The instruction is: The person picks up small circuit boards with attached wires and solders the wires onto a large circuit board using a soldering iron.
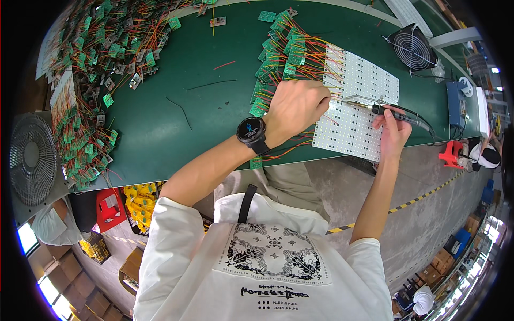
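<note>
My left hand (297,104), with a black watch on the wrist, is closed over thin red and yellow wires at the left edge of a white perforated panel (360,125). My right hand (393,128) grips a black soldering iron (399,113), its tip pointing left toward the wires by my left hand. A row of small green circuit boards (278,53) with wires runs along the panel's left side on the green table (176,123).
A big heap of green boards with wires (91,80) covers the table's left end. A black fan (412,48) stands at the far right, a grey fan (32,158) at the left edge. A blue box (456,104) sits right of the panel. Loose wire scraps lie mid-table.
</note>
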Tool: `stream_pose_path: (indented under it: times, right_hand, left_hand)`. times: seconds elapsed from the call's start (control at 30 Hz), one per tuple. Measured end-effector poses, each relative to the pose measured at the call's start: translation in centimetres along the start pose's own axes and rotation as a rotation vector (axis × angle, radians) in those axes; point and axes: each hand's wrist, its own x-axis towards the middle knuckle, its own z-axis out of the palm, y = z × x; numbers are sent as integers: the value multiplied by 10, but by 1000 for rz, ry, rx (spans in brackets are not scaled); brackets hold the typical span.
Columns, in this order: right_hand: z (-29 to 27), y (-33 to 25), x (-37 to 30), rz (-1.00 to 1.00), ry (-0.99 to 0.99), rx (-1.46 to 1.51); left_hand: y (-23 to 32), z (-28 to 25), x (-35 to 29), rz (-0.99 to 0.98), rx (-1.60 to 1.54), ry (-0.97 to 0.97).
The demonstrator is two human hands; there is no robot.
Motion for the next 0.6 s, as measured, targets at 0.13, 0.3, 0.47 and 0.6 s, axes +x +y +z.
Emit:
stream_pose_path:
  times: [0.13, 0.3, 0.47, 0.6]
  right_hand:
    - [4, -4, 0, 1, 29, 88]
    - [2, -5, 0, 7, 64, 110]
    - [4, -6, 0, 49, 135, 130]
    - [5, -5, 0, 38, 112, 100]
  left_hand:
    - [-1, -1, 0, -9, 2, -2]
    - [8, -5, 0, 4, -23, 31]
    - [7, -15, -1, 196, -158, -59]
    - [4, -13, -3, 209, -173, -118]
